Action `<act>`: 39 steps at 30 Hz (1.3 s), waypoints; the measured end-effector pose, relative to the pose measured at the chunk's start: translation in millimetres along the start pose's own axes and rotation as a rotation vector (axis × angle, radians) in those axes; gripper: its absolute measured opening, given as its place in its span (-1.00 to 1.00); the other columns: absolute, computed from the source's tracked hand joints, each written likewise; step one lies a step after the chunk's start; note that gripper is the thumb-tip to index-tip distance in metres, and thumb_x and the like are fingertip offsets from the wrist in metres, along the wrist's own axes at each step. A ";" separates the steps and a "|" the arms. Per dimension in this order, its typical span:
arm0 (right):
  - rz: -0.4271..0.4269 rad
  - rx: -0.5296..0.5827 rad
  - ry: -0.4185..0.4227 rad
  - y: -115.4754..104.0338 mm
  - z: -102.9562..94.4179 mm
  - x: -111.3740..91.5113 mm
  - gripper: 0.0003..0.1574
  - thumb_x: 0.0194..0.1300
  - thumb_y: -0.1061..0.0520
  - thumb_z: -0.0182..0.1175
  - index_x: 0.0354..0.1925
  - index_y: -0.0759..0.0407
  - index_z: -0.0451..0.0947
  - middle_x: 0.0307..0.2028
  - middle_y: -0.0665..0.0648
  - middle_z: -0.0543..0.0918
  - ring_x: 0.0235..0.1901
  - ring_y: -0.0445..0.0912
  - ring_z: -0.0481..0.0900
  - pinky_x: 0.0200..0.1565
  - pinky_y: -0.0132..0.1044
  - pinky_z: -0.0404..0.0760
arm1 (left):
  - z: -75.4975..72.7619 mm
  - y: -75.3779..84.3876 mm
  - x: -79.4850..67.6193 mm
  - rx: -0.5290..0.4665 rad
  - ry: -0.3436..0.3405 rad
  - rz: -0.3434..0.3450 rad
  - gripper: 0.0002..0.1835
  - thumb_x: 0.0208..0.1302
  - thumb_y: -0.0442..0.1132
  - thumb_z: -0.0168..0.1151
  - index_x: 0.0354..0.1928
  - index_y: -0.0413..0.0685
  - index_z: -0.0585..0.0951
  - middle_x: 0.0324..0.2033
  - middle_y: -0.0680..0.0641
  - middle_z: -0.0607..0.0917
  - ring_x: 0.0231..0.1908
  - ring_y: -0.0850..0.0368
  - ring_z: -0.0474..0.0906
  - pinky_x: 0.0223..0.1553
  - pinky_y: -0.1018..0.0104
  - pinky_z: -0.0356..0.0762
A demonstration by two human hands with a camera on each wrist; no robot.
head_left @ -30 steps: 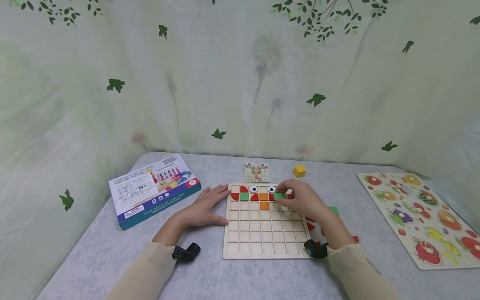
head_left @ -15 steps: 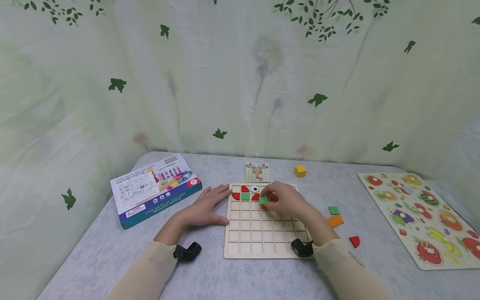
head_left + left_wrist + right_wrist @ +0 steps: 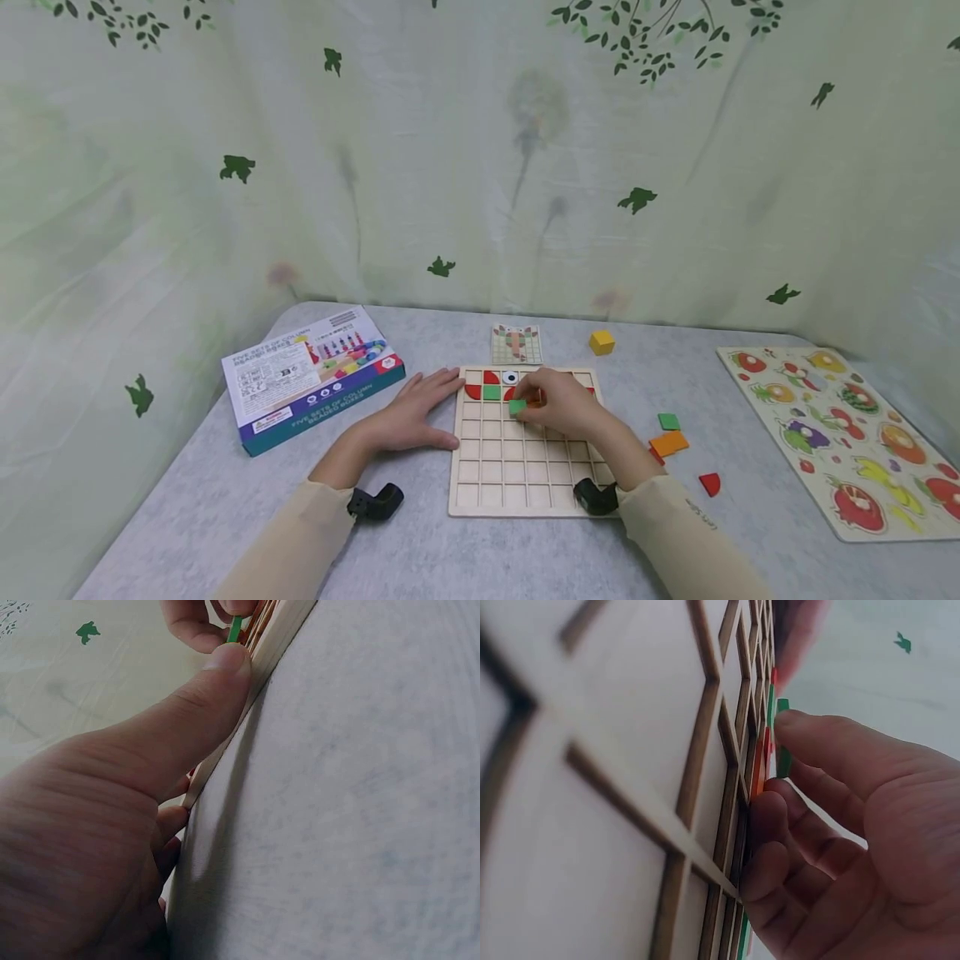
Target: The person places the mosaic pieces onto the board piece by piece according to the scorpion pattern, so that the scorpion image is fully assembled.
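My right hand pinches a small green square tile between thumb and fingers, over the upper middle of a wooden grid board. In the right wrist view the tile stands on edge, just off the board's surface. Red quarter-round tiles, a flat green tile and an eye tile lie in the upper cells. Part of that row is hidden behind my right hand. My left hand rests at the board's left edge, fingers stretched out and thumb touching the edge.
A grid pattern card lies behind the board, with a yellow cube to its right. Loose green, orange and red tiles lie right of the board. A box sits left, a fruit puzzle board right.
My right hand has moved left and slightly nearer me across the board, with a green tile pinched in it. Loose tiles have come into sight beside the right forearm. My left hand stays put.
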State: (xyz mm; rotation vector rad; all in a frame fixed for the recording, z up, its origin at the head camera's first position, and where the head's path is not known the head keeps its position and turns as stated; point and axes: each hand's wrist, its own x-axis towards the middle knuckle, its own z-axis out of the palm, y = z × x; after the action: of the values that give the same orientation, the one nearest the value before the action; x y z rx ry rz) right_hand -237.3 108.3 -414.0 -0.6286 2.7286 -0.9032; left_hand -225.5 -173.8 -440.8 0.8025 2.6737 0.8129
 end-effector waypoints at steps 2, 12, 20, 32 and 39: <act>-0.012 -0.008 -0.001 0.4 1.0 0.7 -0.80 0.19 0.06 0.46 -0.21 -0.04 0.66 -0.29 -0.08 0.62 -0.31 -0.14 0.47 -0.20 -0.28 0.51 | -0.5 0.9 -0.1 -0.001 -0.003 -0.002 0.06 0.11 0.23 0.43 0.56 0.03 0.15 0.59 -0.08 0.06 0.60 -0.13 -0.18 0.58 -0.20 -0.37; -0.023 0.018 0.008 4.8 3.8 0.4 -0.75 0.19 0.05 0.45 -0.14 -0.03 0.66 -0.25 -0.05 0.61 -0.29 -0.14 0.45 -0.19 -0.28 0.49 | -0.3 1.9 -0.1 -0.003 -0.001 -0.006 0.06 0.12 0.23 0.43 0.56 0.02 0.15 0.59 -0.08 0.06 0.60 -0.13 -0.18 0.58 -0.19 -0.38; -0.037 0.052 0.013 9.8 5.4 -0.8 -0.84 0.25 0.15 0.37 -0.18 -0.07 0.69 -0.22 -0.11 0.67 -0.30 -0.15 0.46 -0.23 -0.31 0.48 | -0.4 2.1 -0.3 -0.006 -0.001 -0.004 0.06 0.11 0.22 0.43 0.56 0.02 0.15 0.59 -0.08 0.06 0.60 -0.12 -0.18 0.58 -0.20 -0.38; -0.013 0.111 0.006 6.8 4.3 -6.0 -0.80 0.33 0.14 0.29 -0.14 -0.13 0.75 -0.08 -0.10 0.71 -0.22 -0.14 0.49 -0.16 -0.30 0.53 | -0.1 1.4 0.2 -0.003 -0.001 -0.002 0.06 0.11 0.21 0.43 0.56 0.01 0.16 0.59 -0.09 0.06 0.60 -0.13 -0.18 0.58 -0.19 -0.38; 0.005 0.147 0.001 6.5 4.7 -8.6 -0.80 0.37 0.11 0.25 -0.11 -0.15 0.73 -0.11 -0.11 0.71 -0.25 -0.11 0.48 -0.18 -0.28 0.51 | -0.3 1.4 0.1 -0.002 0.002 0.005 0.06 0.11 0.20 0.44 0.56 0.00 0.16 0.59 -0.09 0.06 0.60 -0.12 -0.18 0.58 -0.19 -0.39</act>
State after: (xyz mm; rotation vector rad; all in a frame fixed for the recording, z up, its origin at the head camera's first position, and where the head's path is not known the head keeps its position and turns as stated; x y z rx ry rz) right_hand -230.3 114.4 -421.2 -0.5920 2.6333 -1.0905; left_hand -225.1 -172.9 -439.8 0.8086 2.6727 0.8180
